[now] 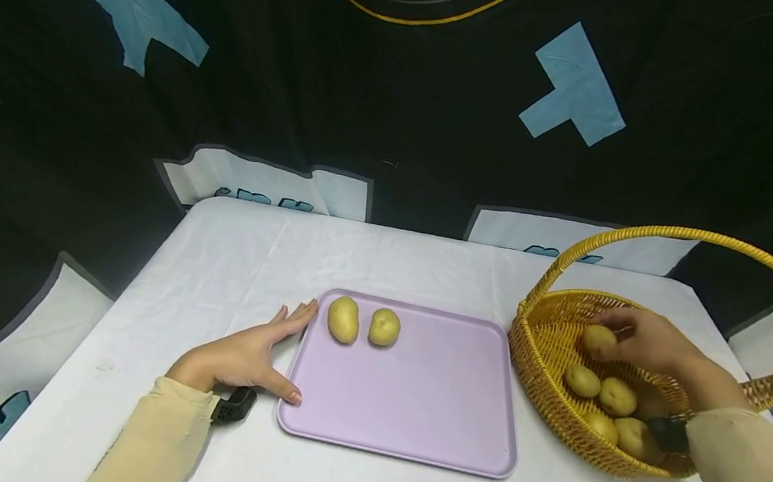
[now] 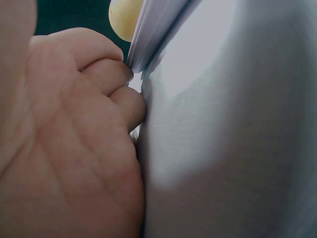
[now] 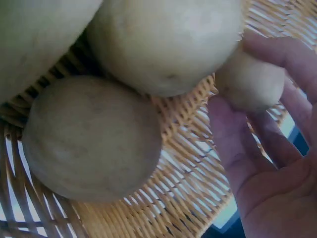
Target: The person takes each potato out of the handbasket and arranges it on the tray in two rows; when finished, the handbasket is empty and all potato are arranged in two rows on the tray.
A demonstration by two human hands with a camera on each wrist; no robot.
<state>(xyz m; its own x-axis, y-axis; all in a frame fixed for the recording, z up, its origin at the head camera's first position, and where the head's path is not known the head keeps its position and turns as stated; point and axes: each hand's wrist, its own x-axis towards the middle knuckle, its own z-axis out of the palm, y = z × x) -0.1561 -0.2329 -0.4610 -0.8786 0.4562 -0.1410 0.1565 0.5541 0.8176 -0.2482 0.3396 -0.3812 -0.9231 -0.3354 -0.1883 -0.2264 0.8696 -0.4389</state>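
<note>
A lilac tray lies on the white table with two potatoes near its far left corner, a long one and a rounder one. My left hand spreads at the tray's left edge, thumb and fingertips touching the rim. In the left wrist view, the palm is low against the cloth. To the right stands a yellow wicker basket holding several potatoes. Inside it, my right hand grips a potato near the far wall. The right wrist view shows that potato between thumb and fingers.
The basket's tall handle arches above the right forearm. Other potatoes lie in the basket below the right hand. A dark patterned cloth hangs behind the table's far edge. White cloth covers the table.
</note>
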